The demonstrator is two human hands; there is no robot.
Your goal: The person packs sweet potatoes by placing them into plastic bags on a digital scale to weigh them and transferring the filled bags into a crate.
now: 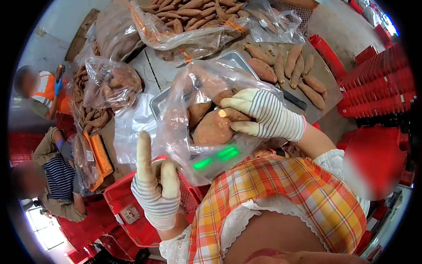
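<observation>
My right hand (263, 112), in a striped knit glove, is closed around a small sweet potato (237, 115) with a pale cut end. It is at the mouth of a clear plastic bag (169, 127), above a large sweet potato (214, 128). The bag, with several sweet potatoes in it, rests on a metal scale pan (157, 102). Green lit digits (215, 157) glow through the plastic at the front. My left hand (157, 193), also gloved, is raised left of the bag, one finger stretched up and others bent, with nothing in it.
Loose sweet potatoes (293, 61) and a dark-handled tool (294, 100) lie right of the scale. A large bagged heap (193, 15) is behind it. Red crates (373, 83) stand at right, and a red basket (136, 215) below my left hand. Two co-workers (59, 176) (46, 90) are at left.
</observation>
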